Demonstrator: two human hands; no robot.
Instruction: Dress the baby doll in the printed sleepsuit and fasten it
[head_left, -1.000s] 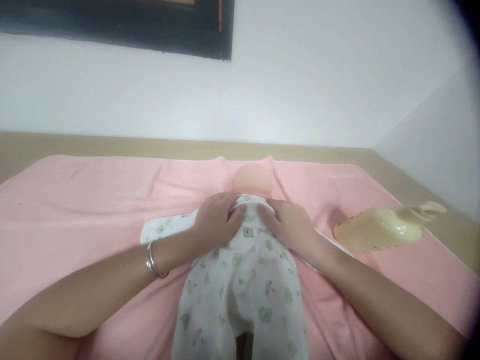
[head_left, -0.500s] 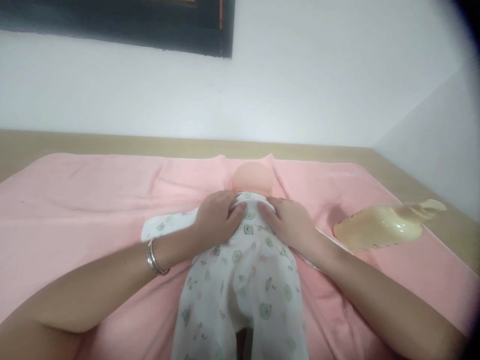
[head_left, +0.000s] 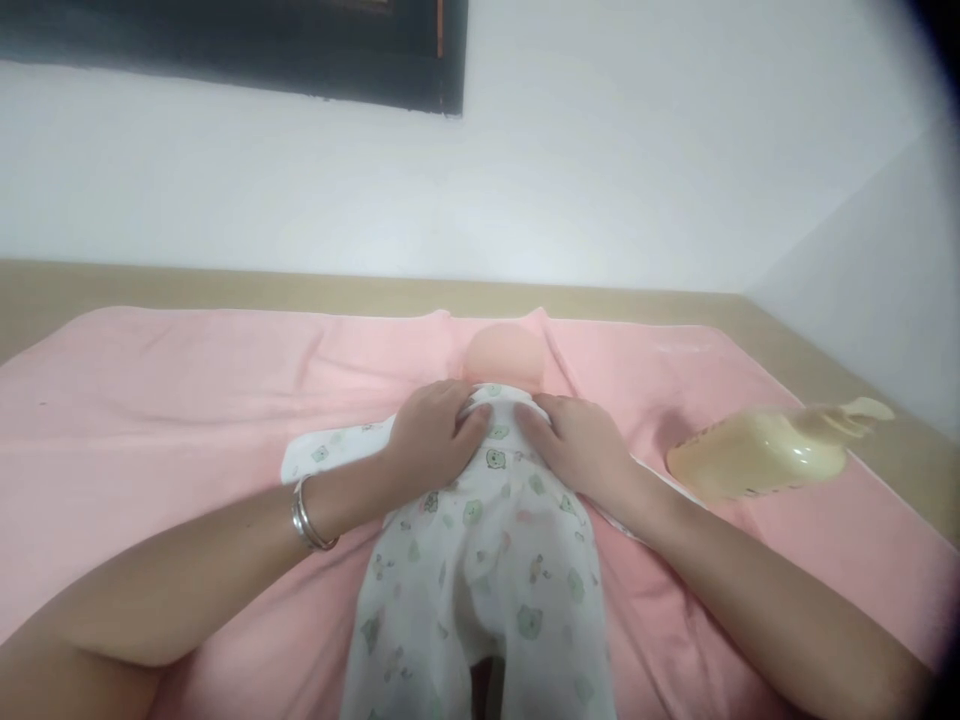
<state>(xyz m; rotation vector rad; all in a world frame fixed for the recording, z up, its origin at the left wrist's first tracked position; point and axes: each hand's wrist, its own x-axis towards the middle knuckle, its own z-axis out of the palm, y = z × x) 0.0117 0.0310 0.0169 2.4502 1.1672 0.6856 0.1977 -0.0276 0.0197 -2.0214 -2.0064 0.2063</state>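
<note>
A baby doll [head_left: 491, 540] in a white suit printed with small green bears lies on a pink cloth, legs toward me. Its smooth, rounded head [head_left: 504, 355] shows at the far end. My left hand [head_left: 433, 432] grips the upper body on the left, thumb on the front of the suit and fingers around the shoulder. On the opposite side my right hand [head_left: 574, 440] holds it the same way, thumbs angled toward each other. One white sleeve [head_left: 337, 450] sticks out past my left hand; the other sleeve is mostly hidden under my right forearm.
The pink cloth [head_left: 187, 370] covers much of a tan surface [head_left: 637, 300]. To the right is a pump bottle [head_left: 757, 455] of yellowish liquid, its pump toward the right. A white wall [head_left: 600, 150] rises behind, with a dark-framed panel [head_left: 300, 50] at upper left.
</note>
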